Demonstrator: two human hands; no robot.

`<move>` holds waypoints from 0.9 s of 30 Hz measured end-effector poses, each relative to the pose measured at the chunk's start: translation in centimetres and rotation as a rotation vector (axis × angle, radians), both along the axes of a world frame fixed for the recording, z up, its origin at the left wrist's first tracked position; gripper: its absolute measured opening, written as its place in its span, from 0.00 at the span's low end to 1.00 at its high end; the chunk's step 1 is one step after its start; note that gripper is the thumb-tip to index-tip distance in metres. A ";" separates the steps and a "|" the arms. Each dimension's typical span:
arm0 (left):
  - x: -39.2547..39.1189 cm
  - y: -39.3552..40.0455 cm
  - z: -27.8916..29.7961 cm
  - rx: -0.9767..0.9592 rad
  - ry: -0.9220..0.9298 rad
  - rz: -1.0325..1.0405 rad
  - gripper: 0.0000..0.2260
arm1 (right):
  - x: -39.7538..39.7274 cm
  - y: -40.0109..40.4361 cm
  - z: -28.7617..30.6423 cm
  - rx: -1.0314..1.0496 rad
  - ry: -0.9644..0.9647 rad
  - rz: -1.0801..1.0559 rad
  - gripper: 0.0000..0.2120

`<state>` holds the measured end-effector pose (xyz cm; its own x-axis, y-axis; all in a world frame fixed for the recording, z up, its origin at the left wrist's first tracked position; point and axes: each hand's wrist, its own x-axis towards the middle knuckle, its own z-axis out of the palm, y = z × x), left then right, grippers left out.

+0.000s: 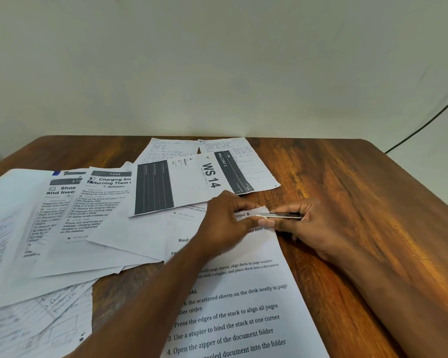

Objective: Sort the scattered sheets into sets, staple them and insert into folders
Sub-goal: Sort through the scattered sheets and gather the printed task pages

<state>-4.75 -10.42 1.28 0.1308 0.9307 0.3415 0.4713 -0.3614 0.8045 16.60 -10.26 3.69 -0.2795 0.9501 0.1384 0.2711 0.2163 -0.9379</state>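
the step in hand looks like binding the top right corner of the near sheet (pixel 243 306), where a small label (pixel 246 215) with handwriting sits on that corner. the left hand (pixel 224 223) comes over the sheet, thumb and fingers curled onto the label, pinching it and pressing it to the paper. the right hand (pixel 305 223) rests on the table (pixel 347 189) just beside the corner, fingers curled round a thin dark tool (pixel 286 215), likely a slim stapler, though it is too small to be sure. its tip reaches onto the label's right edge.

to do this well, the label and all pages under it should be squared at the corner before the tool closes. the left hand should keep the papers flat and its fingertips out of the tool's mouth. the tool wants to go in far enough that the staple bites every layer, not just the edge. one firm squeeze, and no sliding of the paper, seems the safe way. whether more than one page lies under the label cannot be told.

both forearms enter from below, the left crossing over the sheet, the right lying along the table's bare wood.

other sheets are still scattered: printed pages (pixel 83 215) overlap at the left, a ws 14 sheet (pixel 210 174) lies behind the hands, and handwritten pages (pixel 243 156) sit at the far edge. no folder is in view, so most of the sorting seems undone.
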 end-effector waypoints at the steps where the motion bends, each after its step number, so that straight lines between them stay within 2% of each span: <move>1: 0.0 0.1 -0.1 -0.002 0.006 0.010 0.10 | 0.0 0.1 -0.1 0.004 0.001 0.000 0.14; 6: 0.0 0.0 0.0 0.004 0.016 0.003 0.11 | 0.1 0.1 0.0 -0.007 -0.013 0.018 0.12; 11: -0.1 -0.1 0.0 -0.070 -0.036 -0.034 0.11 | 0.1 0.2 -0.2 -0.001 -0.015 0.005 0.11; 16: -0.3 -0.1 0.0 -0.129 -0.098 -0.072 0.17 | 0.5 0.6 -0.3 -0.033 -0.003 0.045 0.12; 18: -0.3 -0.2 0.1 -0.134 -0.127 -0.088 0.23 | 1.0 0.8 -0.6 -0.041 0.003 0.053 0.14; 21: -0.4 -0.2 0.0 -0.148 -0.119 -0.093 0.29 | 1.9 1.4 -1.1 -0.040 0.022 0.022 0.17; 24: -0.4 -0.2 -0.1 -0.151 -0.113 -0.074 0.28 | 2.5 1.5 -1.0 -0.014 0.038 -0.039 0.17; 27: -0.4 -0.1 -0.3 -0.138 -0.105 -0.057 0.26 | 2.9 1.5 -0.7 0.073 -0.094 -0.183 0.12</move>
<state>-5.20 -10.50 0.98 0.1553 0.9617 0.2260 0.3643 -0.2684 0.8917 19.53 -8.80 3.00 -0.1183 0.9745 0.1905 0.3979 0.2222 -0.8901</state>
